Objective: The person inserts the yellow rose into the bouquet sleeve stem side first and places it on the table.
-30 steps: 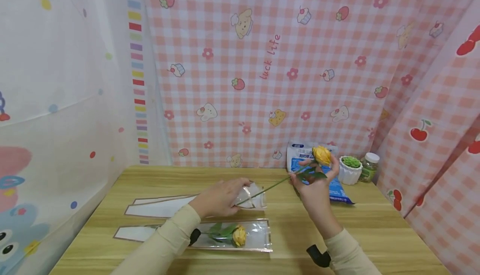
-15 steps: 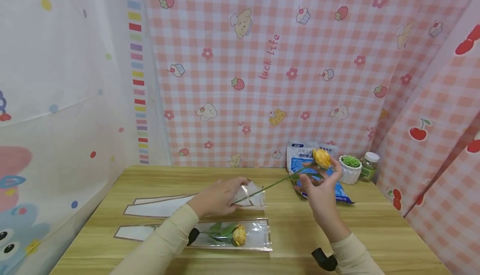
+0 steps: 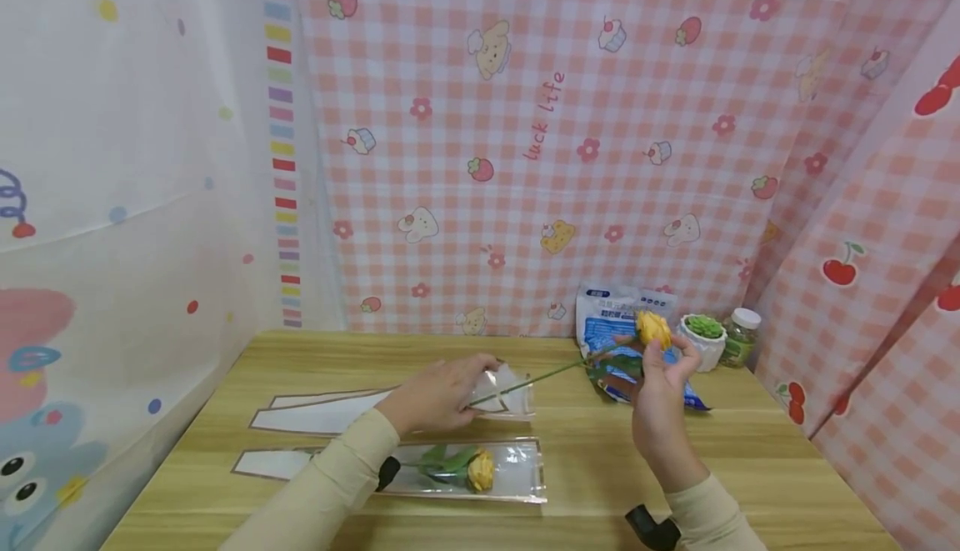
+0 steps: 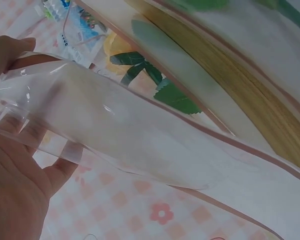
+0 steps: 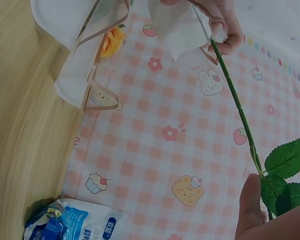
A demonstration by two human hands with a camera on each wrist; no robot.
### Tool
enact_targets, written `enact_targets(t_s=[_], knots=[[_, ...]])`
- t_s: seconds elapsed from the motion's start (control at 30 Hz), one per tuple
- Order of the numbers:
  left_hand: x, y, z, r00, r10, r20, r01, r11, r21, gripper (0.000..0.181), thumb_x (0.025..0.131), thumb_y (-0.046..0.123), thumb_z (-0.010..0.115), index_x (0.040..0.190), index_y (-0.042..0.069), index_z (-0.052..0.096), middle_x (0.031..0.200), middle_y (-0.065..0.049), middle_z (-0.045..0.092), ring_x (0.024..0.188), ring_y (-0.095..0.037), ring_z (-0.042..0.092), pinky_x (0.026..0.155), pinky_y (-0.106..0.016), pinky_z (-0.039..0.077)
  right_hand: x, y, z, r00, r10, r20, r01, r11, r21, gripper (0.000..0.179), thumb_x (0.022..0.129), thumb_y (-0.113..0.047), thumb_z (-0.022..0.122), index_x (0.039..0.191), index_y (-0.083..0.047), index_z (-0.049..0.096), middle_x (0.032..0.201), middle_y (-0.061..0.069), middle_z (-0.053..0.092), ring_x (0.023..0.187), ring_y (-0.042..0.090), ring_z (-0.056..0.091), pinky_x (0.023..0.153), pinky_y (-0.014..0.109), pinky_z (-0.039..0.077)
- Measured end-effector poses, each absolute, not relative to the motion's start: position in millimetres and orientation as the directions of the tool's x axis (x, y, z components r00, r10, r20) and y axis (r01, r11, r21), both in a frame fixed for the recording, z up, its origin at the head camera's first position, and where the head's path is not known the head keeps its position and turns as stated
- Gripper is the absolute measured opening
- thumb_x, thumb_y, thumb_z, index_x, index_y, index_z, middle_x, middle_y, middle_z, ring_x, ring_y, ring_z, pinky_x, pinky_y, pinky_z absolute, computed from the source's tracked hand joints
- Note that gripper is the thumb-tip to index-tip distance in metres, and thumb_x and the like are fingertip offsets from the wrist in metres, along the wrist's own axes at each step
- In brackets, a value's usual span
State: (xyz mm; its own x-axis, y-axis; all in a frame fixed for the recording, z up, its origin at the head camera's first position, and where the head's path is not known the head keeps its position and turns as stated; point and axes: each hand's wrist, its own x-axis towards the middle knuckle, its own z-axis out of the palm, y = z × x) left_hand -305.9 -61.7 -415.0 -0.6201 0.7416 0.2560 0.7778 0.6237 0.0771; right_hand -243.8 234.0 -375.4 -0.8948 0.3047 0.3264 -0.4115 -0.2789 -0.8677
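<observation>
My left hand (image 3: 438, 397) holds the mouth end of a clear, brown-edged flower sleeve (image 4: 100, 120), fingers and thumb on its film in the left wrist view. Over on the right, my right hand (image 3: 663, 426) pinches a yellow rose (image 3: 654, 330) close under its bloom, beside the green leaves (image 5: 290, 157). The rose's long green stem (image 5: 235, 95) slants down leftward, and its lower end meets the sleeve's mouth by the left fingers. Nearer me lies a second yellow rose (image 3: 481, 471) inside its own clear sleeve (image 3: 517, 459).
Another flat sleeve (image 3: 300, 401) lies partly under the held one on the wooden table (image 3: 600, 484). Behind the right hand stand a blue and white bag (image 3: 600, 309), a potted succulent (image 3: 703, 343) and a lidded jar (image 3: 741, 338). A checked curtain (image 3: 480, 117) hangs behind.
My right hand has shifted right and turned, its thumb now up by the bloom; the bloom has moved slightly right and down. My left hand stays at the sleeve's mouth.
</observation>
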Motion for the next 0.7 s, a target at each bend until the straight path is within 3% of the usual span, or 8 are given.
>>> enact_targets(t_s=[0.23, 0.43, 0.57, 0.7], knots=[[-305.8, -60.3, -412.9, -0.615, 0.741, 0.268, 0.780, 0.621, 0.073, 0.064, 0.092, 0.025, 0.073, 0.144, 0.013, 0.038, 0.133, -0.004, 0.061, 0.119, -0.018, 0.060, 0.096, -0.042, 0.051, -243.7, 230.6, -373.2, -0.894, 0.372, 0.250, -0.376, -0.320, -0.869, 0.023, 0.109, -0.031, 0.033, 0.123, -0.027, 0.016, 0.131, 0.007, 0.040, 0.101, 0.017, 0.062, 0.075, 0.033, 0.059], [-306.2, -60.2, -412.6, -0.608, 0.748, 0.265, 0.786, 0.614, 0.070, 0.064, 0.093, 0.025, 0.073, 0.145, 0.015, 0.037, 0.133, -0.003, 0.061, 0.121, -0.018, 0.059, 0.096, -0.043, 0.051, -245.3, 229.5, -375.2, -0.905, 0.357, 0.231, -0.349, -0.311, -0.884, 0.023, 0.109, -0.028, 0.035, 0.122, -0.025, 0.016, 0.134, 0.008, 0.038, 0.111, 0.020, 0.057, 0.078, 0.035, 0.059], [-307.0, -59.9, -412.6, -0.605, 0.751, 0.264, 0.788, 0.611, 0.069, 0.064, 0.093, 0.026, 0.073, 0.145, 0.014, 0.037, 0.133, -0.003, 0.061, 0.120, -0.018, 0.060, 0.095, -0.043, 0.051, -243.2, 230.4, -375.6, -0.924, 0.326, 0.200, -0.291, -0.259, -0.921, 0.035, 0.109, -0.026, 0.039, 0.132, -0.027, 0.012, 0.148, 0.014, 0.031, 0.124, 0.021, 0.049, 0.084, 0.027, 0.056], [-309.1, -59.8, -413.2, -0.602, 0.753, 0.266, 0.790, 0.611, 0.060, 0.063, 0.093, 0.027, 0.071, 0.144, 0.014, 0.037, 0.133, -0.002, 0.060, 0.117, -0.016, 0.060, 0.094, -0.041, 0.052, -241.2, 235.1, -375.8, -0.943, 0.280, 0.180, -0.235, -0.179, -0.955, 0.051, 0.109, -0.024, 0.042, 0.147, -0.031, 0.008, 0.153, 0.017, 0.030, 0.121, 0.015, 0.050, 0.083, 0.022, 0.050]])
